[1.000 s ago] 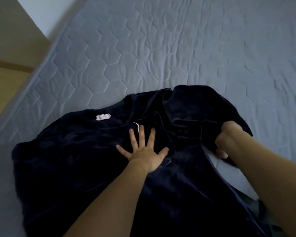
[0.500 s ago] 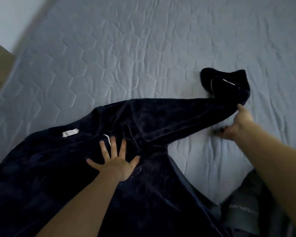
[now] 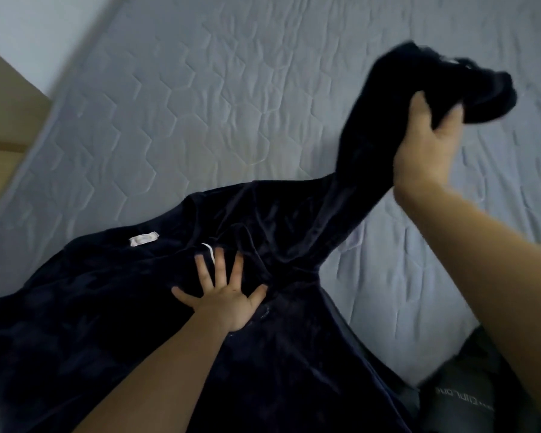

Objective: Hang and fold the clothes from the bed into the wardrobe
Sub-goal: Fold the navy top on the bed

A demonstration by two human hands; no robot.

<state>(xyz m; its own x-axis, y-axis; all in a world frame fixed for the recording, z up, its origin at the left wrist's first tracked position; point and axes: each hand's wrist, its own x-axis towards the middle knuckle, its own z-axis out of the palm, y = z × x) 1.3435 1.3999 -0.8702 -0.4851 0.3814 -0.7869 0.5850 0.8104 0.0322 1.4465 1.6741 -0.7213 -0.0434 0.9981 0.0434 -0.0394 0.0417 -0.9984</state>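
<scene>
My left hand [image 3: 228, 303] pins a dark velvety garment [image 3: 122, 323] on the mattress [image 3: 216, 104].
Fingers spread flat as anchor; right hand [image 3: 425, 151], at two o'clock, fingers clamped on its sleeve [image 3: 372, 145], lifting to fold.

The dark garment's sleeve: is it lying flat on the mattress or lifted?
Lifted. The right hand grips the sleeve near its cuff and holds it above the mattress.

Single head cam looked forward and down from close above the mattress [image 3: 263, 89], wide-angle, near edge under the view, far left corner upper left.
</scene>
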